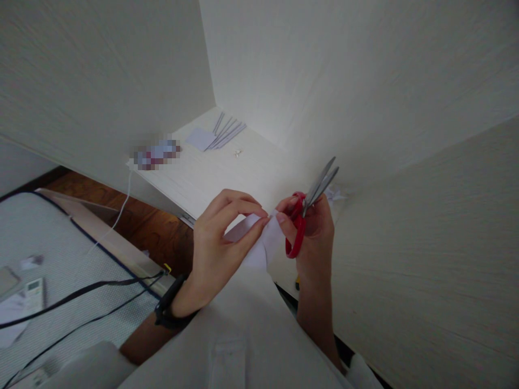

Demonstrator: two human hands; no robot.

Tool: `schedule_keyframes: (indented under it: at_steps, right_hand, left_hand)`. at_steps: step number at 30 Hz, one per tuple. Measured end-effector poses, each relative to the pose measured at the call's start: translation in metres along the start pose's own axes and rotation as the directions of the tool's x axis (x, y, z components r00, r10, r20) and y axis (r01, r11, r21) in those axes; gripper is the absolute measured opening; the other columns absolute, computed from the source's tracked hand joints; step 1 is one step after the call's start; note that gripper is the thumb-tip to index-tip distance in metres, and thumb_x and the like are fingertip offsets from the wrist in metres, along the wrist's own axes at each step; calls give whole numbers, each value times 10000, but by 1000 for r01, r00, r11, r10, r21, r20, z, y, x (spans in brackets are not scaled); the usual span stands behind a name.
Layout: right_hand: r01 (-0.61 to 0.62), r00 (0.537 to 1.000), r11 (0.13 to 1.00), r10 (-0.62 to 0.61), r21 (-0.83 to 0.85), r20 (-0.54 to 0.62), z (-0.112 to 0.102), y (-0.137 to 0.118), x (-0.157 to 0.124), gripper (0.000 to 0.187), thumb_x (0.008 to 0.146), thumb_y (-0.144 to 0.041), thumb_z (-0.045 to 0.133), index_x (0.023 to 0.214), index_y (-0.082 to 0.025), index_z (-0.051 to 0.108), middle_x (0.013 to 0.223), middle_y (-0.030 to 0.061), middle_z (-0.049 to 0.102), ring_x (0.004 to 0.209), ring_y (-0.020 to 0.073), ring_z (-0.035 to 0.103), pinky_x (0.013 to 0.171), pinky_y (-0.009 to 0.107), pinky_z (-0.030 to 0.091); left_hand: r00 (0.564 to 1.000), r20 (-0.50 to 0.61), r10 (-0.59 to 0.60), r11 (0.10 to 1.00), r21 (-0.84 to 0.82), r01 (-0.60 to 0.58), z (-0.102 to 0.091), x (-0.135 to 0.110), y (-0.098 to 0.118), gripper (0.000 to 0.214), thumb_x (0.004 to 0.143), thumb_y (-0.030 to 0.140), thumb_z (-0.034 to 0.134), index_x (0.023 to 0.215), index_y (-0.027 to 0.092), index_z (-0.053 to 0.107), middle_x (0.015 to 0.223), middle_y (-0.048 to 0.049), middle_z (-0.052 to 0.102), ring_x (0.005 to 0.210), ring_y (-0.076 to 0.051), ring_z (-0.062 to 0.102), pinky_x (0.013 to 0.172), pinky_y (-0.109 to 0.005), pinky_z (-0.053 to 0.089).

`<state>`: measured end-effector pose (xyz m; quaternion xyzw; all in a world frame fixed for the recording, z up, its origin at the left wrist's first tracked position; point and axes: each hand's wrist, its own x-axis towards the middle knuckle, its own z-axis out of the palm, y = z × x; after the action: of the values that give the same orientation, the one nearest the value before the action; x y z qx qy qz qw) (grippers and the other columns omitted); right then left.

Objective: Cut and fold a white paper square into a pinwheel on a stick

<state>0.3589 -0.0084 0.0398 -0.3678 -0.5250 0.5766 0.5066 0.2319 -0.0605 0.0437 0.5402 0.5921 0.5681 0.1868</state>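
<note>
A pale sheet of paper (pixel 256 255) is held in front of my body, partly hidden by my fingers. My left hand (pixel 225 237), with a black band on the wrist, pinches its upper edge between thumb and fingertips. Close by on the right, my right hand (pixel 314 221) holds red-handled scissors (pixel 320 183), their blades pointing up and away with a narrow gap between the tips. The right thumb and index finger also meet at the paper's edge, beside the left fingertips.
On the white desk (pixel 227 178) lie several thin grey strips (pixel 227 132), a pale square of paper (pixel 200 139) and a tiny light-coloured item (pixel 237 153). Walls rise behind and to the right. At left are a bed (pixel 81 292), a white remote (pixel 34 294) and dark cords (pixel 93 284).
</note>
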Motion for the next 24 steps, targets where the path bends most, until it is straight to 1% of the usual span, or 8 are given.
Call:
schedule_keyframes:
  at_steps: [5,11,15,17,20,22,24]
  right_hand:
    - [11,1000,1000,-11,-21,-3,0,0,0,322,743,-57,688,900,-262,496,783,-64,631,693,107,605,638,253,481]
    - [20,1000,1000,-20,11,12,-1,1,0,335,756,-44,687,919,-269,500,791,-75,629,702,98,595,647,245,468]
    - [16,1000,1000,-16,-7,10,0,2,1,320,761,-62,688,908,-270,494,797,-68,638,710,110,608,651,264,478]
    - [27,1000,999,-27,-27,-5,-1,3,1,322,747,-60,697,896,-264,497,813,-60,654,741,119,622,679,279,488]
    - [83,995,994,-87,-72,-45,-2,3,2,340,718,-48,718,896,-255,516,863,-47,682,797,129,634,719,291,480]
    - [116,989,988,-124,-98,-80,-2,2,1,351,711,-55,731,909,-257,523,886,-43,692,784,134,623,705,293,459]
    - [123,985,986,-135,-111,-105,-2,-1,0,352,716,-72,737,918,-264,523,875,-43,692,734,137,596,671,293,432]
  left_hand:
    - [999,-42,15,1000,-20,-15,1,-2,-2,108,819,127,696,860,227,694,853,-15,690,833,-171,633,751,-321,525]
    - [1000,-26,6,999,-32,-7,3,-2,-1,142,805,123,716,905,220,689,893,-12,700,841,-160,625,741,-300,527]
    - [999,-34,-38,990,-136,33,4,-3,-2,94,812,124,704,856,205,685,847,-22,690,818,-166,633,724,-303,532]
    - [997,-26,-71,985,-161,66,4,-3,-2,81,812,134,704,849,205,688,839,-26,687,810,-169,637,724,-304,535]
    - [994,5,-108,974,-201,107,4,-3,-2,99,809,120,704,860,204,694,842,-21,686,800,-152,633,731,-279,534]
    - [992,14,-125,962,-241,125,5,-2,-2,105,803,106,706,851,198,692,832,-17,684,786,-137,629,730,-257,534]
    - [989,18,-147,951,-274,147,5,-2,-3,99,800,101,706,843,189,691,824,-16,685,775,-129,628,729,-241,537]
